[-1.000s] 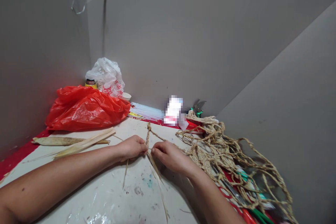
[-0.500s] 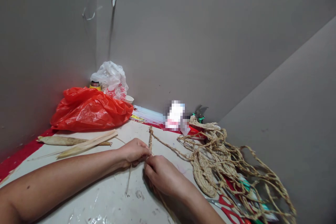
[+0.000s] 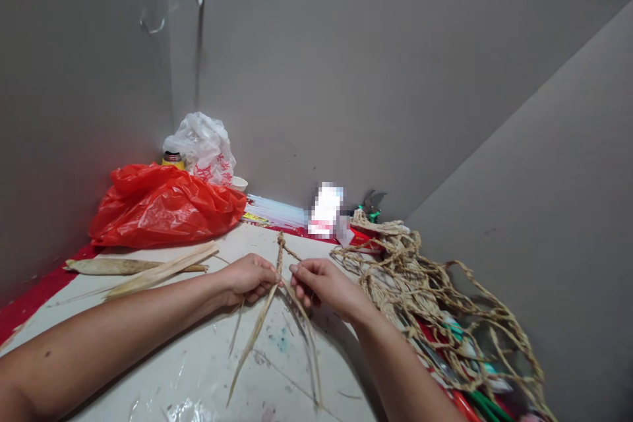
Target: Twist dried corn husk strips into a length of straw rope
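A braided straw rope (image 3: 280,256) stands up from the table with a knot at its top. My left hand (image 3: 252,278) pinches the braid at its lower end, fingers closed. Loose straw strands (image 3: 254,331) fan out below that pinch toward me. Close on the right, my right hand (image 3: 321,285) is closed, thumb against curled fingers beside the strands; whatever lies between its fingertips is too small to make out. A length of the rope runs from the knot behind my right hand toward the rope pile (image 3: 395,264).
Dry husk leaves (image 3: 163,269) lie left of my hands. Behind them sit a red plastic bag (image 3: 168,208), a white plastic bag (image 3: 205,145) and a yellow jar (image 3: 173,159). A blurred bright rectangle (image 3: 326,211) and green-handled cutters (image 3: 372,206) stand by the back wall.
My right hand has lifted and moved right and away from me, off the lower strands, which now hang spread apart. My left hand keeps its pinch. The view has shifted slightly.
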